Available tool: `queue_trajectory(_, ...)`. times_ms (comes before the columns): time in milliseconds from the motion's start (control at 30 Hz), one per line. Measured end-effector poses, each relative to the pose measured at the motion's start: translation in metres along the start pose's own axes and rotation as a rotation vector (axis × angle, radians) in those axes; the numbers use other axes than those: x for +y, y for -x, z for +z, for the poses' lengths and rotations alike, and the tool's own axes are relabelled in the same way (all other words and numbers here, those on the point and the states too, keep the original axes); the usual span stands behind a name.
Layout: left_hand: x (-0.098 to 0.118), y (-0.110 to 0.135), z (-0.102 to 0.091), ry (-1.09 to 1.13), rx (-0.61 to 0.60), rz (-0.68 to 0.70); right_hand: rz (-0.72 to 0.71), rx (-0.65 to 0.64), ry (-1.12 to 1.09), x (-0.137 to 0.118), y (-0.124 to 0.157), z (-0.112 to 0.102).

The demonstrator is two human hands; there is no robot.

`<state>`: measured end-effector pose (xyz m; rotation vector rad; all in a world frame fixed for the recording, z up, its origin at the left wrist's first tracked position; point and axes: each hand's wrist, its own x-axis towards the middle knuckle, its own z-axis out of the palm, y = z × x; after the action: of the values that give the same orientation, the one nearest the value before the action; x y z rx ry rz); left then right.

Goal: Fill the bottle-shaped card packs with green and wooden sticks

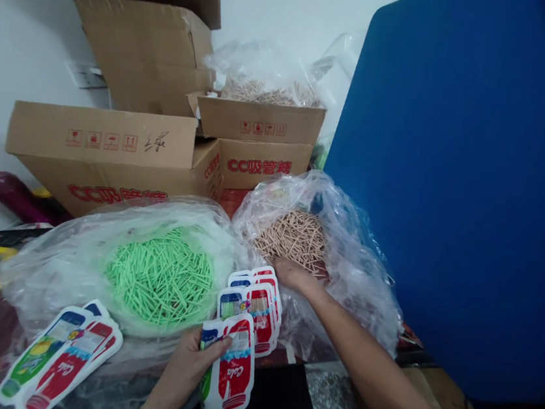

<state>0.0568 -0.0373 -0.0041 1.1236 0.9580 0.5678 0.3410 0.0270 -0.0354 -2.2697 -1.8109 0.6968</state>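
My left hand (pixel 188 362) is closed on a bottle-shaped packet (pixel 236 374), its thumb across the front. The packet is printed red "Cola" on one half and blue and green on the other. Just beyond it lies a fanned stack of similar packets (pixel 261 305). My right hand (pixel 289 274) reaches to the near edge of a pile of thin brown sticks (pixel 298 237) in a clear plastic bag (pixel 348 272). Its fingers curl in and their tips are hidden, so what they hold cannot be made out.
Thin green sticks (pixel 160 277) fill another open plastic bag (pixel 66 240). More packets (pixel 63 358) lie at front left. Cardboard boxes (pixel 103 136) stand behind, one topped with bagged brown sticks (pixel 260 91). A large blue panel (pixel 452 185) rises on the right.
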Motion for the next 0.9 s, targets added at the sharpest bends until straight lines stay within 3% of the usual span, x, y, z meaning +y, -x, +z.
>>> queue_trajectory(167, -0.006, -0.001, -0.006, 0.0, 0.027, -0.003, 0.054, 0.08, -0.286, 0.041, 0.007, -0.002)
queue_trajectory(333, -0.01, -0.002, -0.005, -0.025, 0.022, -0.004, 0.079, 0.253, -0.621, 0.068, 0.018, 0.006)
queue_trajectory(600, -0.004, 0.001, 0.001, 0.051, 0.006, -0.076, 0.041, 0.516, -0.935, 0.065, 0.033, 0.032)
queue_trajectory(900, -0.004, 0.001, 0.003, 0.018, 0.007, -0.053, 0.01, 0.505, -0.919, 0.064, 0.037, 0.037)
